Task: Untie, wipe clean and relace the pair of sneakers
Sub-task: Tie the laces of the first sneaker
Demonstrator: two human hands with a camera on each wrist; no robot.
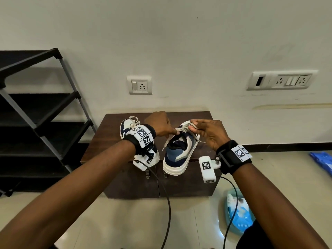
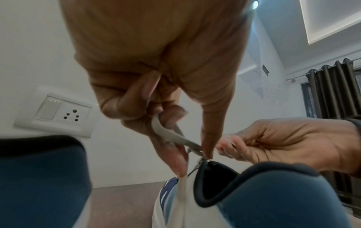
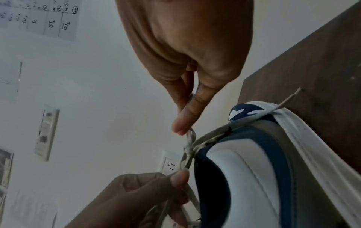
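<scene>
Both hands, left hand [image 1: 159,124] and right hand [image 1: 209,133], pinch the soft, limp lace [image 1: 183,129] at the right sneaker's [image 1: 179,151] knot; grasping its loops seems best.

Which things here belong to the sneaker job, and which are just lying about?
In the job: right sneaker, its lace, left sneaker, left hand, right hand.
Lying about: rack, sockets, blue basin, blue bag.
</scene>
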